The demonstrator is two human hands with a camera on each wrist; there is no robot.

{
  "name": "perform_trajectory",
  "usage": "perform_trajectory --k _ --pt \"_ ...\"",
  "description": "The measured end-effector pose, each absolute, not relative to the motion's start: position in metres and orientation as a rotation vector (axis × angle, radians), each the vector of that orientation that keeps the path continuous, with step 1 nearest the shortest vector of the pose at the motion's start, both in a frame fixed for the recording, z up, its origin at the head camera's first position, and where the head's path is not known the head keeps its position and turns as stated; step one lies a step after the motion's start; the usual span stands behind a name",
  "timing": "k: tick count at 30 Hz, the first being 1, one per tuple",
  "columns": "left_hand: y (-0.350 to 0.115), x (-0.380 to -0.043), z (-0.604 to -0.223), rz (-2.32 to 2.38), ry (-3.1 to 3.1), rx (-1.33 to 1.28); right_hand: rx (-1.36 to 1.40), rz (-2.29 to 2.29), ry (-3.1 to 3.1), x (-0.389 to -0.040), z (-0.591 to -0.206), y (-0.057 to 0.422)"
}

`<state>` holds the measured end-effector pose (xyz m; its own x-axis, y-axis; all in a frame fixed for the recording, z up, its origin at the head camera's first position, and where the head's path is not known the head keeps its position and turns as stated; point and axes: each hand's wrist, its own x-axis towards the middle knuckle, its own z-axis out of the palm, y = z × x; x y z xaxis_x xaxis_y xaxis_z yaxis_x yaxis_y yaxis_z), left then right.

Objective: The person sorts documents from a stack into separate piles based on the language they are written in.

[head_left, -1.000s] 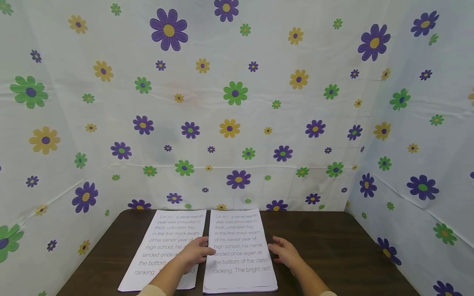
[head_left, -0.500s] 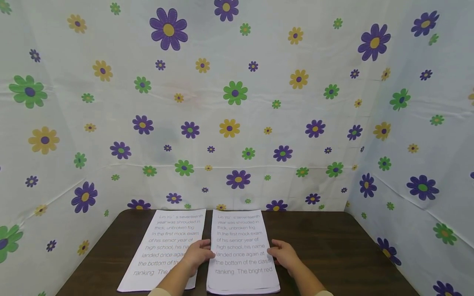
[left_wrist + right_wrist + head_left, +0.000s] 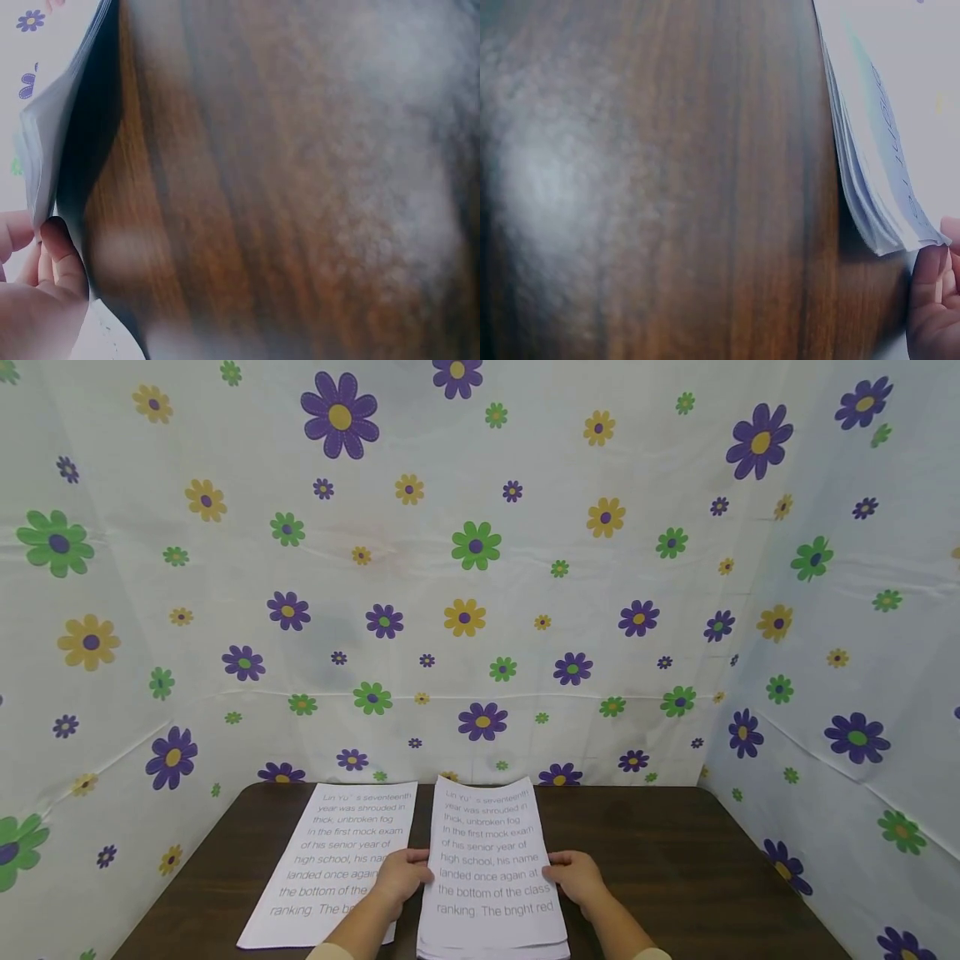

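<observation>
A stack of printed paper sheets [image 3: 487,893] is between my hands in the head view, its far end tipped up. My left hand [image 3: 402,877] pinches its left edge, thumb above and fingers below. On the right edge, my right hand [image 3: 576,878] has the same kind of pinch. The left wrist view shows the paper stack [image 3: 45,142] raised off the table with a dark shadow beneath it. Bowed and slightly fanned sheet edges of the paper stack [image 3: 862,180] show in the right wrist view, above the right fingers [image 3: 930,274].
A second stack of paper [image 3: 300,893] with the same text lies flat to the left, partly behind the left forearm. Both are on a dark wooden table [image 3: 660,852]. A white curtain with printed flowers [image 3: 480,635] stands close behind the table's far edge.
The right-hand stack has shifted slightly right and its far edge has risen. My right hand, apart from the paper earlier, has closed in on its edge; both hands now grip it.
</observation>
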<state>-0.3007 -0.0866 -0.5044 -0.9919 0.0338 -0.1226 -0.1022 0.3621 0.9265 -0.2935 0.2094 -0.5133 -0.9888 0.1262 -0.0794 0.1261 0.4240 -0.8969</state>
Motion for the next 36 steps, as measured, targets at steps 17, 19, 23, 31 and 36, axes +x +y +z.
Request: perform_trajectory --k 17,19,23,31,36 --pt "-0.081 -0.300 -0.506 1.668 2.580 -0.064 -0.299 1.678 -2.506 -0.293 -0.512 0.207" --pt "-0.081 -0.300 -0.506 1.663 2.574 -0.050 -0.302 1.741 -2.487 -0.294 -0.512 0.208" --pt "-0.083 -0.301 -0.506 1.653 2.581 -0.047 -0.311 1.884 -2.423 -0.295 -0.512 0.210" --pt "-0.088 -0.302 -0.502 1.637 2.611 -0.039 -0.287 2.024 -2.337 -0.297 -0.508 0.208" --pt "-0.090 -0.304 -0.495 1.682 2.591 -0.027 -0.273 2.019 -2.350 -0.297 -0.503 0.207"
